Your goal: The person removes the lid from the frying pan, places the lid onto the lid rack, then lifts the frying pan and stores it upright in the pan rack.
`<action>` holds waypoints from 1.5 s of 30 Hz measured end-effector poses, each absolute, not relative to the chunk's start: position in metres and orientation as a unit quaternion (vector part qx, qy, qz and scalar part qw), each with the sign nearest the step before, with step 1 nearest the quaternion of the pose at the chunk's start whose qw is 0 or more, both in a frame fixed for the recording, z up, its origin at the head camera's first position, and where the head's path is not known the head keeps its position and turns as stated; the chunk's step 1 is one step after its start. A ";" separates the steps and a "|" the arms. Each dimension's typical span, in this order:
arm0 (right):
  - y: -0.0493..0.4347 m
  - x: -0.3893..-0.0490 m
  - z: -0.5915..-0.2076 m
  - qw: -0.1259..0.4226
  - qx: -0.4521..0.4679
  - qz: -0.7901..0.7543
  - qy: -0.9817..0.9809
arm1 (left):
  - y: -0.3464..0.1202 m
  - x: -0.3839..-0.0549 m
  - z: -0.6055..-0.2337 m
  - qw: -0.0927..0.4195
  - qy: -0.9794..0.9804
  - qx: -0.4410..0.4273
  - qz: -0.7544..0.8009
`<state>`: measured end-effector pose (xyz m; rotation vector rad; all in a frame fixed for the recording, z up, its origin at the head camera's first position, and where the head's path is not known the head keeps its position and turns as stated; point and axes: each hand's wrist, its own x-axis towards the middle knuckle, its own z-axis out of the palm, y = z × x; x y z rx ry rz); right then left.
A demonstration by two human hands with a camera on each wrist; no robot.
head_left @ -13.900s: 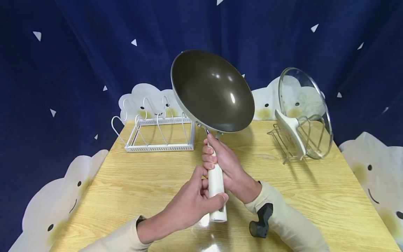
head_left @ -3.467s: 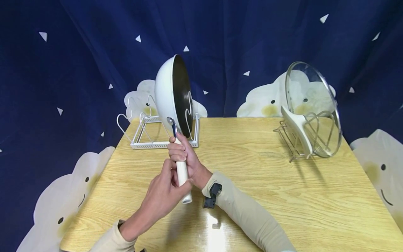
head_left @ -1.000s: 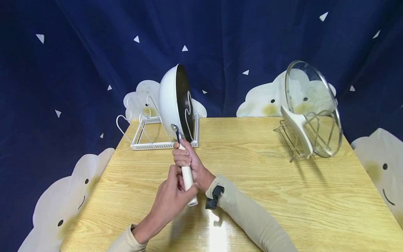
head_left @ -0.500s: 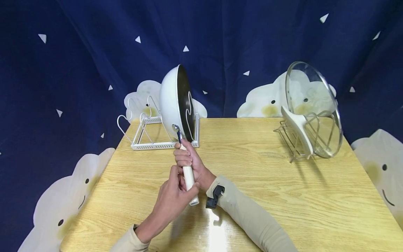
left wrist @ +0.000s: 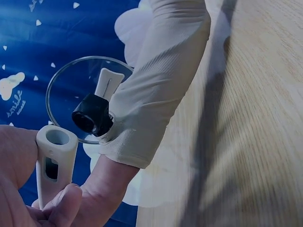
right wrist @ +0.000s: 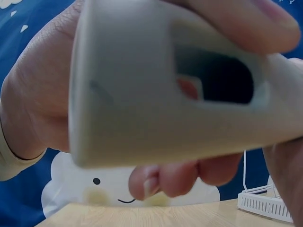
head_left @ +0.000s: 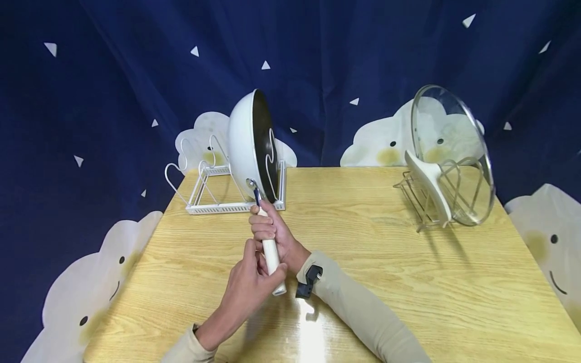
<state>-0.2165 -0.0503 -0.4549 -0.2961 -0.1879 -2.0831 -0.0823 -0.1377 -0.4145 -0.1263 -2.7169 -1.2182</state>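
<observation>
A white wok [head_left: 242, 143] with a dark inside stands on edge at the right end of the white wire rack [head_left: 222, 208], its opening facing right. One rack loop passes in front of the dark inside. My right hand [head_left: 278, 234] grips the upper part of its pale handle [head_left: 271, 254], close to the metal joint. Lower down, my left hand [head_left: 247, 282] holds the same handle between thumb and fingers. The handle's hollow end [left wrist: 57, 156] shows in the left wrist view; the handle [right wrist: 132, 127] fills much of the right wrist view. Whether the wok's base touches the rack is hidden.
At the right, a glass lid [head_left: 485, 151] with a white grip [head_left: 426, 181] leans in a metal wire stand [head_left: 410, 196]. Both stand on the wooden table [head_left: 354, 227]. A dark blue curtain [head_left: 354, 50] with white clouds hangs behind the table.
Since the earliest frame, the wok has moved left, turned onto its edge and come into the rack. It has then sunk slightly. Over the last half second it barely moves; both hands keep their hold.
</observation>
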 end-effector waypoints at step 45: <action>-0.053 -0.223 -0.475 0.475 -0.137 -0.866 0.072 | -0.143 -0.084 -0.442 0.071 -0.923 -0.031 -0.377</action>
